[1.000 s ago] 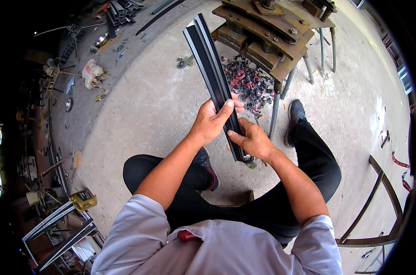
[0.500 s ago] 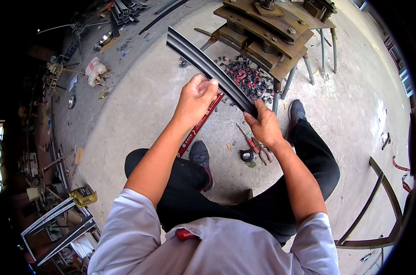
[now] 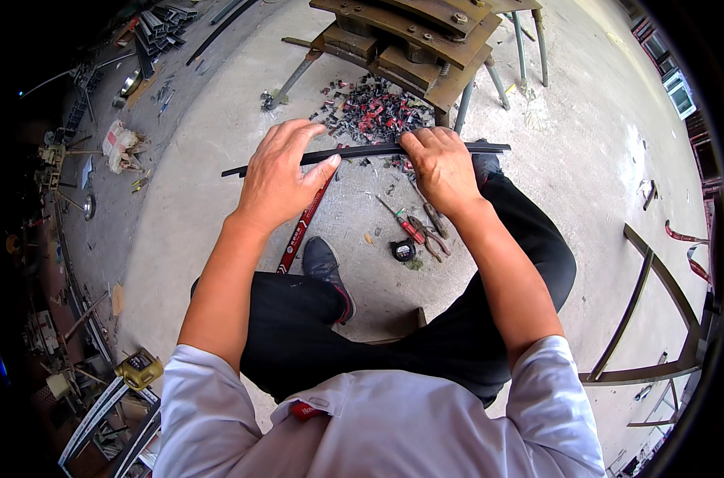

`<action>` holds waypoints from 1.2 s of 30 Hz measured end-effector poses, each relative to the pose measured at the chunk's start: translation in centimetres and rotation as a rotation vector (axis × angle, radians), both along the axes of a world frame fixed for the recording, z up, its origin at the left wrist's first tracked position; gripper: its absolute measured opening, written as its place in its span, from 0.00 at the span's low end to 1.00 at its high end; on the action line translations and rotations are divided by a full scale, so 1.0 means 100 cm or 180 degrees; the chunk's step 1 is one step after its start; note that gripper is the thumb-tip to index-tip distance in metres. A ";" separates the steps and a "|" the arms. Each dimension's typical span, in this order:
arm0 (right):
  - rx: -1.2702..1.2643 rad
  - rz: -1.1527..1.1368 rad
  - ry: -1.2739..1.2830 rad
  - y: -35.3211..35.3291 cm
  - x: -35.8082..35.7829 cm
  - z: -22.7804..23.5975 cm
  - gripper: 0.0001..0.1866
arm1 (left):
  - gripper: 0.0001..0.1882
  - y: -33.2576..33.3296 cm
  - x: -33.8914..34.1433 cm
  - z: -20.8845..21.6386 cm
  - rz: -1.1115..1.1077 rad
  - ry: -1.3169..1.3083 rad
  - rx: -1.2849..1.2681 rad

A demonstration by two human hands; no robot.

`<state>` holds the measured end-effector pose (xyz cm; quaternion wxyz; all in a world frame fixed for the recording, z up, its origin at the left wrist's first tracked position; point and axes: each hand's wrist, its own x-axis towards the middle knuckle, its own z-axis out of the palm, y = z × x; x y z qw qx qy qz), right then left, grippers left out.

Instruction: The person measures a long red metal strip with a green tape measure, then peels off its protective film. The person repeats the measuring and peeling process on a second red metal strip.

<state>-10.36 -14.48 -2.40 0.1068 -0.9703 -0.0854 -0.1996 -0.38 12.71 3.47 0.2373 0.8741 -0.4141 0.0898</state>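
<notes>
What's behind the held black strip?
Visible around the black strip: black and red scraps on the floor, part of a red bar. Whatever lies directly behind the strip is covered.

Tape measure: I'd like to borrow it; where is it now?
In the head view, the black tape measure lies on the floor slightly right of centre, between the person's left shoe and the pliers, nearer the pliers.

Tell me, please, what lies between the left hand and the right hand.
In the head view, a stretch of the dark strip lies between the left hand and the right hand; red and dark scraps show beyond it.
</notes>
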 end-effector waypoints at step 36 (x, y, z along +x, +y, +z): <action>0.4707 -0.2003 -0.0240 0.001 0.034 -0.036 0.26 | 0.24 0.024 0.000 -0.063 0.0751 0.1815 0.0793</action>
